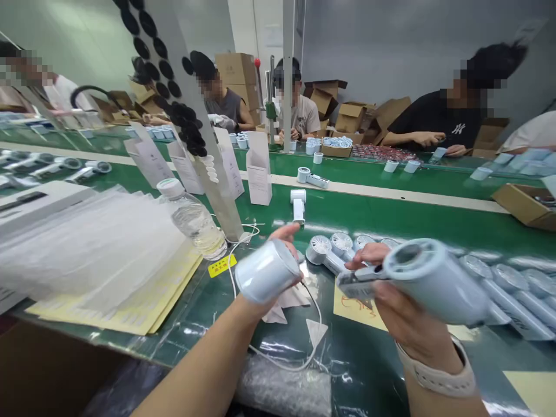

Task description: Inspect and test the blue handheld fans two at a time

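My left hand (pixel 287 236) is closed round a light-blue handheld fan (pixel 266 272). Its smooth cylindrical head faces me and covers most of my palm, and its handle is largely hidden. A thin white cable (pixel 319 313) runs up close to those fingers; whether it is plugged into the fan I cannot tell. In my right hand (pixel 403 315) is a second handheld fan (pixel 434 284), slightly blurred, gripped at its handle. Its round head tilts over my wrist, vented end toward the left. Behind the hands lies a row of similar fans (pixel 341 242) on the green bench.
Left of me are clear plastic bags (pixel 108 249) on yellow sheets (pixel 169 295) and a water bottle (pixel 195 223). A slanted metal post (pixel 217 191) rises beside open white boxes (pixel 259 176). Bubble wrap (pixel 284 385) lies at the near edge. Several people sit across the line.
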The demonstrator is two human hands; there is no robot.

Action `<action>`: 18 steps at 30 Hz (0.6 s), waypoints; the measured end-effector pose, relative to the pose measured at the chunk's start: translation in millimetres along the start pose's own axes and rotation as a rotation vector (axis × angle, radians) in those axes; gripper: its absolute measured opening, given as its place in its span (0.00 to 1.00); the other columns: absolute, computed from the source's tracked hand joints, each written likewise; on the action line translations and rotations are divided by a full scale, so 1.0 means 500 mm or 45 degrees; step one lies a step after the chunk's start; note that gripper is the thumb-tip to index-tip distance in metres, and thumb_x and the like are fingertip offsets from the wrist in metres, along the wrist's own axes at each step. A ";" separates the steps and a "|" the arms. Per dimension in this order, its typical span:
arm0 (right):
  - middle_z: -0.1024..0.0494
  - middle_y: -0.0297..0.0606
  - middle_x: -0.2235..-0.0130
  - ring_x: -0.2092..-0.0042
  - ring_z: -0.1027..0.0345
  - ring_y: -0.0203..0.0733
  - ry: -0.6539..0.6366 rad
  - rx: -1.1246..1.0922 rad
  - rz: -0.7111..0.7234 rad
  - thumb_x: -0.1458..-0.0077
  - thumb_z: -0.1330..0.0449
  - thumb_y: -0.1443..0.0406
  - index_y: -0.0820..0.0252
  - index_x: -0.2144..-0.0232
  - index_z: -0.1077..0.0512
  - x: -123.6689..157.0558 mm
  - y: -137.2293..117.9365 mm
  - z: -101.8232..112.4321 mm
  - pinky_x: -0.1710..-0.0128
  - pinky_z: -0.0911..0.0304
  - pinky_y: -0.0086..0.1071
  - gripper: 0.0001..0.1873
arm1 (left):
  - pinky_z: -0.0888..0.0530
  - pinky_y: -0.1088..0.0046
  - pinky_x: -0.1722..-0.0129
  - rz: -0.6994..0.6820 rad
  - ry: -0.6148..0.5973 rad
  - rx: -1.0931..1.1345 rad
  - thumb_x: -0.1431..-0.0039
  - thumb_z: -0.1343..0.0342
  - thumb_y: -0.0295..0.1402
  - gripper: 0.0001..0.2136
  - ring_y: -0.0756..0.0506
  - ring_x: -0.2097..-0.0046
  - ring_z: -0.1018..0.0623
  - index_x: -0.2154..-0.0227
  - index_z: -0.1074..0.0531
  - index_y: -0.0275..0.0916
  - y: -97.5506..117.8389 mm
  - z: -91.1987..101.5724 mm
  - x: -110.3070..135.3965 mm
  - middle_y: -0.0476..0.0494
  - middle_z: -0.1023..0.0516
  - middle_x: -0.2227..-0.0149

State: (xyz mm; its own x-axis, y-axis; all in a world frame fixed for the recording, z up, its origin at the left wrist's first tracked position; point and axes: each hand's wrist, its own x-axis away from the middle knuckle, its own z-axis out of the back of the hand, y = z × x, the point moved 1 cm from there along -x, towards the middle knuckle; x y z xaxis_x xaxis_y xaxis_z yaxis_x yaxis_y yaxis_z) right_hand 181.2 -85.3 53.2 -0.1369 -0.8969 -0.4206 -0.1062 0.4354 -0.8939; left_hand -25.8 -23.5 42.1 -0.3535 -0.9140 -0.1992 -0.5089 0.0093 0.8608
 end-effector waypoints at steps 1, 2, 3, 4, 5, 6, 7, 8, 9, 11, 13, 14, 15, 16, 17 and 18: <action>0.24 0.39 0.58 0.55 0.29 0.50 0.022 0.062 -0.050 0.48 0.31 0.58 0.49 0.58 0.23 0.003 0.013 -0.002 0.52 0.30 0.49 0.13 | 0.27 0.64 0.48 0.006 0.025 0.011 0.56 0.27 0.37 0.15 0.43 0.50 0.24 0.68 0.26 0.42 0.000 0.002 -0.001 0.46 0.23 0.53; 0.23 0.39 0.59 0.56 0.28 0.50 0.050 0.131 -0.096 0.49 0.30 0.59 0.49 0.57 0.24 0.005 0.024 -0.005 0.54 0.29 0.49 0.15 | 0.25 0.66 0.53 0.003 0.061 0.036 0.53 0.28 0.40 0.15 0.44 0.57 0.23 0.66 0.25 0.42 0.000 0.004 -0.002 0.46 0.22 0.59; 0.23 0.39 0.60 0.58 0.28 0.51 0.075 0.204 -0.132 0.49 0.30 0.60 0.49 0.57 0.24 0.006 0.032 -0.008 0.57 0.29 0.48 0.16 | 0.24 0.67 0.57 0.001 0.101 0.070 0.51 0.30 0.42 0.15 0.46 0.62 0.22 0.64 0.25 0.41 0.000 0.006 -0.002 0.46 0.22 0.65; 0.23 0.39 0.62 0.61 0.29 0.51 0.089 0.286 -0.146 0.50 0.29 0.60 0.50 0.58 0.24 0.005 0.036 -0.011 0.60 0.29 0.47 0.16 | 0.24 0.68 0.60 0.035 0.125 0.104 0.50 0.31 0.42 0.16 0.47 0.65 0.23 0.63 0.24 0.39 0.001 0.008 -0.002 0.47 0.22 0.68; 0.24 0.39 0.64 0.64 0.30 0.50 0.092 0.377 -0.132 0.52 0.29 0.61 0.51 0.61 0.25 0.004 0.036 -0.013 0.64 0.29 0.46 0.14 | 0.24 0.69 0.60 0.067 0.139 0.132 0.50 0.31 0.41 0.16 0.47 0.65 0.23 0.62 0.24 0.39 0.003 0.010 -0.002 0.47 0.22 0.68; 0.25 0.38 0.66 0.66 0.32 0.48 0.086 0.453 -0.097 0.53 0.29 0.62 0.52 0.65 0.25 0.002 0.031 -0.014 0.65 0.30 0.45 0.12 | 0.24 0.70 0.59 0.083 0.138 0.160 0.52 0.30 0.39 0.16 0.47 0.64 0.22 0.62 0.23 0.39 0.006 0.011 -0.001 0.47 0.22 0.67; 0.26 0.38 0.66 0.66 0.33 0.48 0.048 0.481 -0.055 0.53 0.29 0.62 0.52 0.67 0.26 0.001 0.023 -0.015 0.66 0.31 0.44 0.11 | 0.24 0.68 0.55 0.088 0.113 0.196 0.53 0.29 0.38 0.16 0.46 0.60 0.21 0.62 0.23 0.40 0.010 0.011 0.000 0.47 0.21 0.65; 0.27 0.38 0.67 0.66 0.33 0.48 -0.035 0.428 -0.023 0.52 0.29 0.62 0.52 0.68 0.26 -0.001 0.014 -0.015 0.66 0.31 0.43 0.10 | 0.25 0.66 0.51 0.084 0.070 0.226 0.54 0.29 0.38 0.17 0.44 0.55 0.21 0.61 0.23 0.41 0.014 0.010 0.002 0.46 0.21 0.60; 0.27 0.37 0.67 0.66 0.32 0.48 -0.167 0.290 0.008 0.51 0.30 0.59 0.51 0.69 0.26 -0.002 0.004 -0.015 0.66 0.30 0.43 0.09 | 0.27 0.63 0.46 0.065 0.025 0.225 0.54 0.29 0.38 0.17 0.42 0.48 0.23 0.61 0.23 0.42 0.018 0.009 0.004 0.45 0.21 0.56; 0.26 0.36 0.69 0.66 0.29 0.48 -0.426 -0.081 0.081 0.46 0.33 0.55 0.48 0.70 0.26 -0.001 -0.012 -0.014 0.64 0.29 0.44 0.08 | 0.33 0.59 0.38 -0.015 -0.034 0.118 0.55 0.28 0.39 0.15 0.38 0.37 0.32 0.64 0.23 0.43 0.024 0.006 0.008 0.43 0.23 0.48; 0.24 0.35 0.70 0.65 0.27 0.48 -0.441 -0.235 0.106 0.45 0.33 0.54 0.46 0.69 0.25 0.000 -0.020 -0.011 0.63 0.28 0.43 0.07 | 0.38 0.56 0.35 -0.055 -0.105 0.042 0.54 0.29 0.42 0.14 0.36 0.32 0.39 0.68 0.24 0.42 0.027 0.002 0.010 0.42 0.27 0.42; 0.24 0.35 0.69 0.64 0.27 0.48 -0.370 -0.230 0.083 0.45 0.33 0.55 0.46 0.68 0.24 0.000 -0.022 -0.011 0.63 0.28 0.43 0.06 | 0.38 0.54 0.35 -0.061 -0.146 0.055 0.53 0.29 0.43 0.14 0.35 0.31 0.40 0.71 0.25 0.42 0.028 -0.001 0.010 0.42 0.28 0.40; 0.23 0.36 0.68 0.63 0.27 0.49 -0.286 -0.201 0.038 0.45 0.33 0.55 0.46 0.66 0.24 0.000 -0.023 -0.012 0.62 0.27 0.44 0.06 | 0.38 0.53 0.35 -0.075 -0.180 0.083 0.53 0.29 0.43 0.14 0.35 0.31 0.40 0.73 0.26 0.42 0.027 -0.004 0.010 0.44 0.30 0.38; 0.23 0.37 0.67 0.62 0.27 0.50 -0.214 -0.171 -0.014 0.45 0.33 0.55 0.46 0.64 0.24 0.001 -0.026 -0.013 0.62 0.27 0.45 0.07 | 0.38 0.52 0.35 -0.089 -0.198 0.112 0.53 0.29 0.43 0.14 0.35 0.32 0.39 0.74 0.28 0.42 0.026 -0.007 0.010 0.47 0.32 0.37; 0.23 0.38 0.67 0.61 0.27 0.50 -0.175 -0.168 -0.050 0.45 0.33 0.55 0.47 0.63 0.24 0.002 -0.029 -0.016 0.61 0.27 0.45 0.08 | 0.38 0.51 0.36 -0.098 -0.194 0.125 0.53 0.29 0.41 0.14 0.35 0.32 0.38 0.74 0.29 0.41 0.025 -0.010 0.010 0.49 0.33 0.36; 0.24 0.37 0.67 0.61 0.27 0.50 -0.161 -0.189 -0.074 0.45 0.33 0.55 0.47 0.63 0.24 0.002 -0.034 -0.019 0.61 0.27 0.45 0.08 | 0.37 0.52 0.36 -0.116 -0.170 0.112 0.53 0.29 0.39 0.13 0.36 0.33 0.36 0.74 0.29 0.41 0.023 -0.013 0.010 0.50 0.33 0.36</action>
State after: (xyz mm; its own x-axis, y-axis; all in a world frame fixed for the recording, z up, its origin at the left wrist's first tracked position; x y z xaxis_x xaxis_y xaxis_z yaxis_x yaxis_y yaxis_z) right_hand 173.5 -93.0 69.2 -0.0022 -0.9193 -0.3937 -0.2555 0.3811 -0.8885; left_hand -28.6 -30.6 54.0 -0.4009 -0.8506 -0.3403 -0.6086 -0.0305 0.7929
